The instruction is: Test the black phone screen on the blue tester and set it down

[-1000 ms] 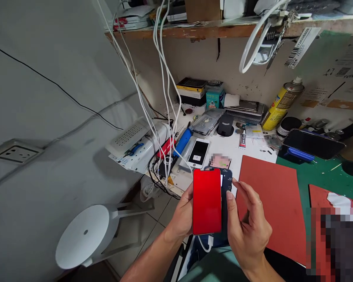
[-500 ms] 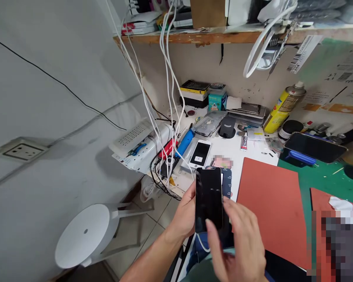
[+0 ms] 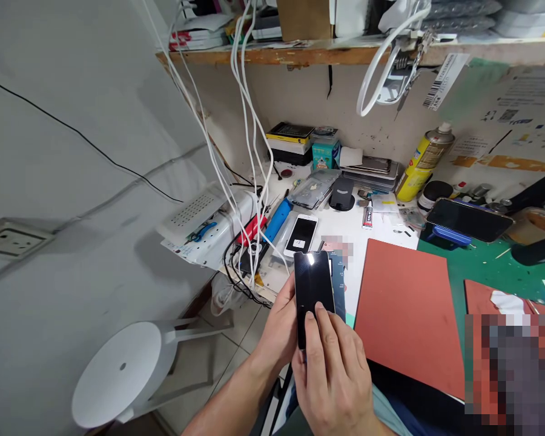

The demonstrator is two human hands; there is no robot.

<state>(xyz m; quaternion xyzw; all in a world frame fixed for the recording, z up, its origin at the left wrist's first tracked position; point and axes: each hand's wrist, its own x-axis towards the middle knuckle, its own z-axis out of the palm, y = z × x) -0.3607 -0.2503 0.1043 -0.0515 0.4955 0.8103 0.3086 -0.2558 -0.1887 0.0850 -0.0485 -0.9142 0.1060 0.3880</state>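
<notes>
My left hand (image 3: 278,324) is wrapped round the left side of a black smartphone (image 3: 314,284), its dark screen facing up at me with a bright reflection near the top. My right hand (image 3: 333,369) rests with outstretched fingers across the lower part of that screen, and its thumb is partly hidden. Behind the phone, a dark blue-grey printed panel (image 3: 338,281) shows in part. A white phone (image 3: 301,235) with a small white label on its dark screen lies just beyond.
A red-brown mat (image 3: 406,309) lies to the right on a green mat (image 3: 490,263). White cables (image 3: 254,121) hang from the shelf (image 3: 309,56) at left. A yellow spray can (image 3: 424,160) stands at the back. A white stool (image 3: 118,375) is on the floor, lower left.
My right hand has moved from the phone's right edge onto its screen, fingertips now on the glass. A reflection has appeared near the screen's top. The view has shifted slightly right.
</notes>
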